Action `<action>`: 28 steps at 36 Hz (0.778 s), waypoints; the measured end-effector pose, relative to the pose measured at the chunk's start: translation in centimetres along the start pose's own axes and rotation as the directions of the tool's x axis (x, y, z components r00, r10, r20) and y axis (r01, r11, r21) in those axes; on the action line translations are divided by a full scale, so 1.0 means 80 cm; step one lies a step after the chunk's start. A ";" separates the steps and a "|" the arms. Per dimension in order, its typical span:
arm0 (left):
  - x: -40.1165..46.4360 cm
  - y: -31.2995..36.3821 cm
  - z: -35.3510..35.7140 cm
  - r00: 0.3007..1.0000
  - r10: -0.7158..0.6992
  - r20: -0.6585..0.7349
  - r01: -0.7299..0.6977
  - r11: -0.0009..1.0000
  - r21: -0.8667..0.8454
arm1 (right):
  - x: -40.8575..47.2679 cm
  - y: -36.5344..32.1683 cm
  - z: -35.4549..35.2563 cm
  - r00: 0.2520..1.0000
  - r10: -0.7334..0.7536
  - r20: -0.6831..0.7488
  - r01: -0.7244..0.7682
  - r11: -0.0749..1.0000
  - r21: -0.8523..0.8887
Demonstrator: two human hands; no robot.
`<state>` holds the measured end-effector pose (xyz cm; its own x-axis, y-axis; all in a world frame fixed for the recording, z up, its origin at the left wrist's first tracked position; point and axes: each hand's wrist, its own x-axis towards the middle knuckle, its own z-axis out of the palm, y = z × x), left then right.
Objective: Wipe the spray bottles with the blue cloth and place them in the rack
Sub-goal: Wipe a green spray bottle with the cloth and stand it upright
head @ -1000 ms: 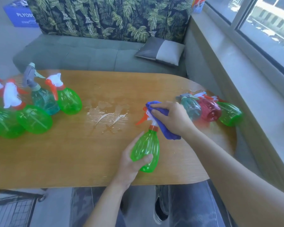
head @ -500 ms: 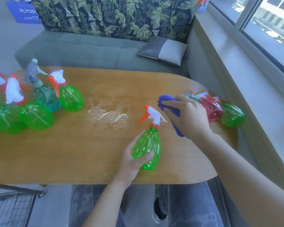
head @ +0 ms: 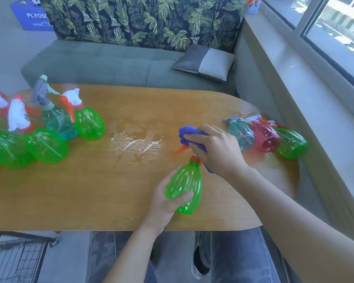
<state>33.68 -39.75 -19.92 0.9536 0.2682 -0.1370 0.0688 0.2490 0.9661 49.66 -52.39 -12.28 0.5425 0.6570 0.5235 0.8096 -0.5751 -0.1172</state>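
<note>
Hands (head: 218,148) midtable, bare wood (head: 70,201) left.

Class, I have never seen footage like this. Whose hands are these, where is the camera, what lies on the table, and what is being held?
There is no machine: a person works bare-handed, filmed by one wide camera worn on the head, looking down. The left hand grips a green spray bottle. The right hand presses a blue cloth over its nozzle. On the wooden table a group of mostly green bottles stands at the left, three lying bottles sit at the right, and a small puddle lies in the middle.
</note>
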 end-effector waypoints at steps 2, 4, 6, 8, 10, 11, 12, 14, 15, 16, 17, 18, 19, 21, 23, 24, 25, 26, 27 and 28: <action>0.001 -0.001 0.000 1.000 0.000 0.004 0.000 1.000 -0.008 | -0.002 0.006 0.002 0.993 0.119 -0.028 -0.118 0.993 0.020; 0.001 -0.003 0.000 1.000 0.010 -0.009 -0.011 1.000 -0.017 | -0.007 0.010 0.000 0.964 0.261 -0.044 -0.258 0.964 0.063; 0.000 -0.004 0.000 0.999 0.018 -0.035 -0.019 0.999 -0.037 | -0.019 0.008 -0.005 0.905 0.424 -0.032 -0.406 0.884 0.232; 0.000 -0.005 0.001 0.998 0.026 -0.061 -0.029 0.998 -0.060 | -0.040 -0.003 -0.006 0.802 0.597 0.008 -0.499 0.664 0.557; 0.002 -0.006 0.001 0.994 0.038 -0.103 -0.042 0.998 -0.041 | -0.064 -0.023 -0.002 0.661 0.734 0.155 -0.529 0.310 0.790; 0.003 -0.007 0.001 0.992 0.045 -0.121 -0.050 0.998 -0.033 | -0.076 -0.034 0.004 0.592 0.760 0.268 -0.552 0.140 0.822; 0.003 -0.009 0.000 0.990 0.049 -0.132 -0.054 0.998 -0.030 | -0.088 -0.043 0.008 0.531 0.760 0.375 -0.577 0.000 0.817; 0.002 -0.009 0.000 0.989 0.046 -0.144 -0.051 0.998 -0.030 | -0.111 -0.058 0.018 0.444 0.744 0.499 -0.608 -0.158 0.778; 0.000 -0.010 0.000 0.988 0.045 -0.149 -0.050 0.998 -0.030 | -0.122 -0.064 0.021 0.424 0.743 0.518 -0.610 -0.188 0.770; -0.001 -0.010 0.000 0.988 0.046 -0.151 -0.051 0.998 -0.029 | -0.130 -0.069 0.024 0.424 0.743 0.517 -0.606 -0.191 0.772; -0.002 -0.010 0.000 0.988 0.046 -0.150 -0.052 0.998 -0.036 | -0.137 -0.074 0.027 0.445 0.741 0.502 -0.597 -0.172 0.783; -0.002 -0.011 -0.001 0.988 0.043 -0.150 -0.051 0.998 -0.048 | -0.140 -0.077 0.029 0.473 0.739 0.480 -0.585 -0.144 0.798; -0.002 -0.011 -0.002 0.987 0.035 -0.154 -0.045 0.997 -0.062 | -0.142 -0.079 0.032 0.505 0.731 0.460 -0.567 -0.121 0.815; 0.000 -0.010 -0.003 0.987 0.021 -0.162 -0.037 0.995 -0.095 | -0.141 -0.080 0.035 0.558 0.705 0.438 -0.548 -0.084 0.832; 0.001 -0.008 -0.003 0.986 0.008 -0.165 -0.029 0.992 -0.124 | -0.141 -0.079 0.037 0.578 0.693 0.432 -0.545 -0.067 0.836; 0.001 -0.008 -0.003 0.986 0.000 -0.165 -0.021 0.992 -0.126 | -0.142 -0.077 0.037 0.588 0.688 0.426 -0.536 -0.063 0.842; 0.001 -0.008 -0.003 0.987 -0.001 -0.159 -0.017 0.994 -0.110 | -0.143 -0.076 0.038 0.597 0.685 0.418 -0.526 -0.060 0.849; 0.001 -0.008 -0.002 0.989 0.005 -0.146 -0.017 0.997 -0.080 | -0.145 -0.075 0.038 0.603 0.684 0.411 -0.520 -0.054 0.853; 0.000 -0.008 -0.001 0.992 0.012 -0.129 -0.017 0.999 -0.044 | -0.146 -0.074 0.039 0.608 0.684 0.403 -0.515 -0.046 0.856; -0.002 -0.007 0.001 0.993 0.018 -0.119 -0.020 1.000 -0.016 | -0.148 -0.073 0.039 0.615 0.682 0.396 -0.511 -0.038 0.859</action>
<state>33.53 -39.97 -20.42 0.9131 0.3812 -0.1444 0.0446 0.2586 0.9649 39.20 -55.26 -20.39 0.9744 0.2047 -0.0925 -0.1158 0.1050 -0.9877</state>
